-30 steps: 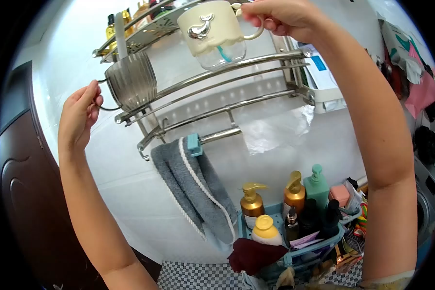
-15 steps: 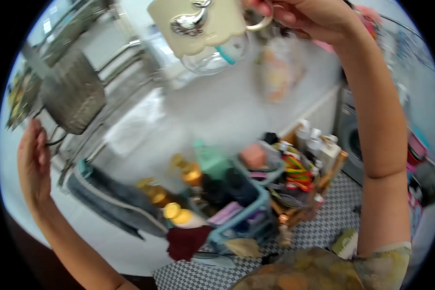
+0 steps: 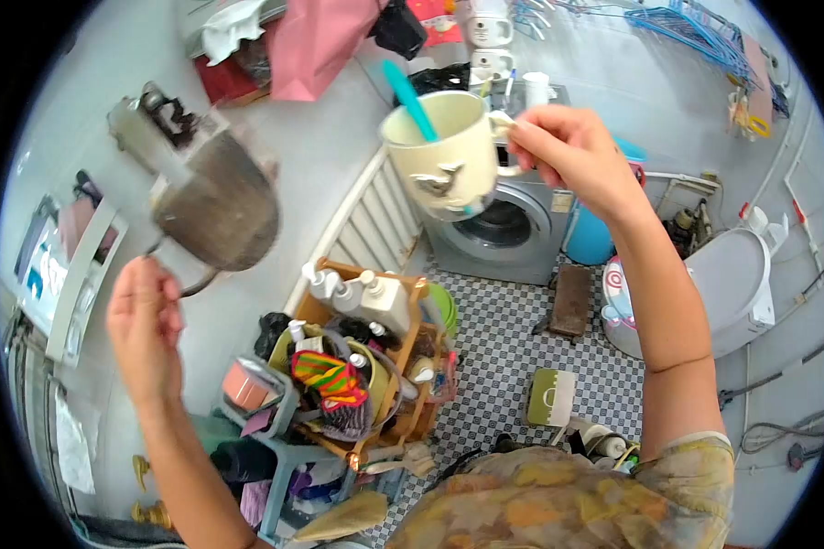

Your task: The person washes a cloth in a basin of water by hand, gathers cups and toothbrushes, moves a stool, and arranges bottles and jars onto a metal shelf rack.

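My right hand (image 3: pixel 577 160) pinches the handle of a cream mug (image 3: pixel 453 169) with a silver relief on its side and a clear lower part. A teal stick (image 3: pixel 410 102) leans out of its rim; its kind is unclear. At the left, my left hand (image 3: pixel 146 320) is closed on the handle of a dark grey ribbed mug (image 3: pixel 224 210), blurred by motion. A pale, flat-looking item (image 3: pixel 146 142) sticks out of that mug, too smeared to name. Both mugs are held in the air, apart from each other.
Below stands a wooden rack (image 3: pixel 403 380) with pump bottles (image 3: pixel 384 302), beside a blue plastic basket (image 3: pixel 284 476). A washing machine (image 3: pixel 504 229) stands ahead on the checkered floor (image 3: pixel 494 348). Blue hangers (image 3: pixel 691 41) hang at upper right, and a white radiator (image 3: pixel 352 210) lines the wall.
The view has swung right, bringing the washing machine and floor into fuller view. The cream mug now appears lower, its rim visible. Both hands still hold their mugs.
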`<action>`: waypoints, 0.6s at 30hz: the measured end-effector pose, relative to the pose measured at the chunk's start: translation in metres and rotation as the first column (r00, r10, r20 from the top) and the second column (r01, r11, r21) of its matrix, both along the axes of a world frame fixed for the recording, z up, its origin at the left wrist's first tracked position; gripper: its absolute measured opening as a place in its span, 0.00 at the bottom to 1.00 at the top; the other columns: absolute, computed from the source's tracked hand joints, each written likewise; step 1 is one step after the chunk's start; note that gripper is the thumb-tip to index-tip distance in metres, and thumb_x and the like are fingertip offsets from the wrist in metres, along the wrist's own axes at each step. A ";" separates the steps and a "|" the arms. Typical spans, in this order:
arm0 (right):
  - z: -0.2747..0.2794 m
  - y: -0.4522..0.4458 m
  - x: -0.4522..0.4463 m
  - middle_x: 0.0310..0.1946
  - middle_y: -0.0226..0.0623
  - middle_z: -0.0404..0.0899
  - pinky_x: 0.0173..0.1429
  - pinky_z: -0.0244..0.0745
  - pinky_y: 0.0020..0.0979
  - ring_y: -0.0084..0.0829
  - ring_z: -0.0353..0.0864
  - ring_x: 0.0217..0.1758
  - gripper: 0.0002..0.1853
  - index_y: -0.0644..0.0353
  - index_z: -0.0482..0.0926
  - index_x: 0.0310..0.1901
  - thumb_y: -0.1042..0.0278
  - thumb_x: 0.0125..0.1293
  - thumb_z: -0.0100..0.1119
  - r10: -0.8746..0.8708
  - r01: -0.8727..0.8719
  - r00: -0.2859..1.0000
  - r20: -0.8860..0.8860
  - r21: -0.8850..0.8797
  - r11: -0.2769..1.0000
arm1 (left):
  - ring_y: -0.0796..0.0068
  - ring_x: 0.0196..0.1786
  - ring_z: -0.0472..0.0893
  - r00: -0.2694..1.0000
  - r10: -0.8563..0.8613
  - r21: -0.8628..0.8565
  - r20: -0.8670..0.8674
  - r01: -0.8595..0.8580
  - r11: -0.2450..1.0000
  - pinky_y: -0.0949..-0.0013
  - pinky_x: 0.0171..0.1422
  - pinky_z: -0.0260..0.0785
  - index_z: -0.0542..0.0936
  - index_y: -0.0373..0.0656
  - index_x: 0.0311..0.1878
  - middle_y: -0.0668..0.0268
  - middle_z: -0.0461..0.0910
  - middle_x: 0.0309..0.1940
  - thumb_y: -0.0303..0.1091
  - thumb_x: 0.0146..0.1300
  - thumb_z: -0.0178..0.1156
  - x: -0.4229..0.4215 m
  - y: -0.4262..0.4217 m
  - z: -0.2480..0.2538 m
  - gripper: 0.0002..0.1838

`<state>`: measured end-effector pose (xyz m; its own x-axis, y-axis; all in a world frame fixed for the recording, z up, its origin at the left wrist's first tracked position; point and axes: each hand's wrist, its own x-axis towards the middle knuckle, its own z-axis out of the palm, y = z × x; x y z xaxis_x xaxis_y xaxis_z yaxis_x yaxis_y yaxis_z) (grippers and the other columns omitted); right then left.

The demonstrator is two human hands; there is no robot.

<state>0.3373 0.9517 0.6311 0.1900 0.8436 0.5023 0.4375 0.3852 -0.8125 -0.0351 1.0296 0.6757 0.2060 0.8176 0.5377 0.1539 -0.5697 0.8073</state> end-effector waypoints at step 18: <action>-0.107 -0.005 0.127 0.20 0.25 0.73 0.20 0.57 0.15 0.12 0.63 0.17 0.10 0.62 0.76 0.29 0.65 0.61 0.50 -0.577 0.570 0.800 -0.166 -0.091 0.817 | 0.90 0.20 0.66 0.905 -0.400 -0.314 0.142 0.425 0.849 0.86 0.20 0.54 0.72 0.42 0.34 0.72 0.73 0.23 0.36 0.62 0.50 0.201 0.137 -0.121 0.07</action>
